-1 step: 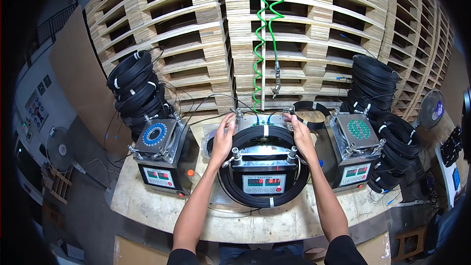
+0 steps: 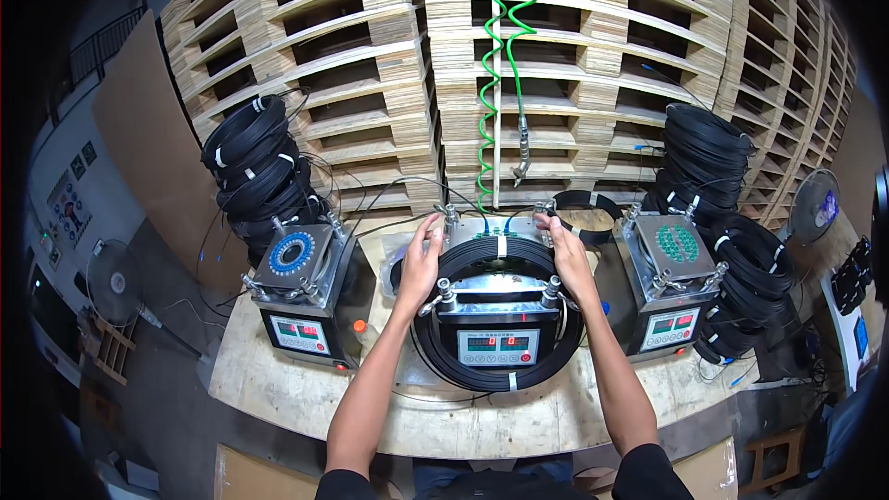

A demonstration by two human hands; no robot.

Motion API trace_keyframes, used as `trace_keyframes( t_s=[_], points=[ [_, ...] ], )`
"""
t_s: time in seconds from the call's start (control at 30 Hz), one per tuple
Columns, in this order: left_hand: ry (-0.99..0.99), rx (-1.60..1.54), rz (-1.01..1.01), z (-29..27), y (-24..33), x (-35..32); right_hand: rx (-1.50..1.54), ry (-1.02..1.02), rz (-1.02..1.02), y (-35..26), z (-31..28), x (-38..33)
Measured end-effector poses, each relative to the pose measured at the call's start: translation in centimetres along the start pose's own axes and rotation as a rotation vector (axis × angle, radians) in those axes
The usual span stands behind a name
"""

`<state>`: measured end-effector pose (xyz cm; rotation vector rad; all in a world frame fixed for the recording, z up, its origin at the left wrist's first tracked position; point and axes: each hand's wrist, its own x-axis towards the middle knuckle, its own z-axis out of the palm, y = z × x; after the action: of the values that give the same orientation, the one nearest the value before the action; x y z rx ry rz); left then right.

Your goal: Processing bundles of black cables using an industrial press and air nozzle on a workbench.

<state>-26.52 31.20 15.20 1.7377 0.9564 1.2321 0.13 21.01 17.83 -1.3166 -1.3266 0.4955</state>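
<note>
Head view: 3 boxy machines on a wooden table (image 2: 278, 384) — the middle machine (image 2: 500, 310) sits between the forearms.
Left hand (image 2: 421, 264): beside the back-left knob (image 2: 451, 213), fingers part-curled; can't tell if it has hold of it.
Right hand (image 2: 569, 255): same pose at the back-right knob (image 2: 541, 210); contact hidden, grip unclear.
Hand spacing: 1 per side, likely so both back knobs can be worked evenly.
Black coil (image 2: 526, 252): on the middle machine, ringing its front panel; probably parked there so the length stays close to its ends.
White ties (image 2: 502, 247): 2 visible, top and bottom of coil, presumably to keep the loops bundled.
Blue tips (image 2: 486, 228): 2, at the back of the middle machine.
Left machine (image 2: 301, 301): ring of blue pieces (image 2: 291, 254) on top.
Right machine (image 2: 662, 301): green pieces (image 2: 677, 244) in 2 arcs.
Middle screen (image 2: 496, 347): red digits, small print above, round buttons below — faces the person, likely for easy reading.
Side screens (image 2: 301, 333): red digits on both.
Brands: none I can make out.
</note>
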Motion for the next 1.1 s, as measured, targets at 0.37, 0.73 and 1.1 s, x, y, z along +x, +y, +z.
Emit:
trace_keyframes(
  t_s=[0.37, 0.73, 1.1],
  points=[
    [-0.084, -0.052, 0.049, 0.0, 0.9, -0.2, -0.153, 0.048, 0.036, -0.1, 0.1, -0.1],
    [-0.036, 0.016, 0.039, -0.1, -0.1, -0.1, 0.003, -0.004, 0.023, -0.3, 0.2, 0.0],
    [-0.12, -0.148, 0.085, 0.0, 1.4, -0.5, -0.118, 0.068, 0.062, -0.4, -0.1, -0.1]
  ],
)
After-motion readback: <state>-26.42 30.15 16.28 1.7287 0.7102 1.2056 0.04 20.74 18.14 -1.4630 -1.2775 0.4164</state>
